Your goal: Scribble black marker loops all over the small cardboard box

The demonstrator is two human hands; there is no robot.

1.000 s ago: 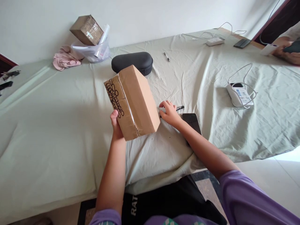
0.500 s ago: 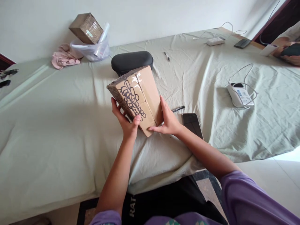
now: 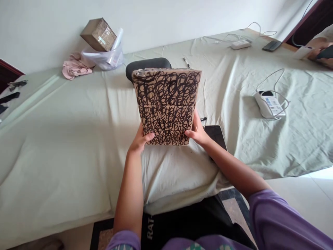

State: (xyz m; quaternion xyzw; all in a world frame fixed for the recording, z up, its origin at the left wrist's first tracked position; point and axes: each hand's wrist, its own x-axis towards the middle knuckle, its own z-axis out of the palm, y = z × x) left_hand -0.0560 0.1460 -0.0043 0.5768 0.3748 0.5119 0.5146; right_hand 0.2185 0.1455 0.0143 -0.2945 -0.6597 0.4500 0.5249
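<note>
A cardboard box (image 3: pixel 168 107) is held up over the cloth-covered table (image 3: pixel 65 149), its broad face covered in black looped scribbles towards me. My left hand (image 3: pixel 142 139) grips the lower left edge, thumb on the scribbled face. On the lower right edge is my right hand (image 3: pixel 199 132), its thumb also on that face. The other fingers of both hands are mostly hidden behind the box. A black case (image 3: pixel 149 63) is partly covered by the box. Close to my right forearm lie a phone (image 3: pixel 215 136) and a partly hidden black pen (image 3: pixel 203 119).
Back left are a second box (image 3: pixel 99 34) on a plastic bag (image 3: pixel 105 58) and a pink cloth (image 3: pixel 76 66). Another pen (image 3: pixel 186 62) lies behind. A white device with a cable (image 3: pixel 270 104) sits right. A person's hand (image 3: pixel 318 48) shows far right.
The box has been turned from its taped side to its densely scribbled broad face. Both hands have shifted to its lower left and right edges. The view has moved slightly.
</note>
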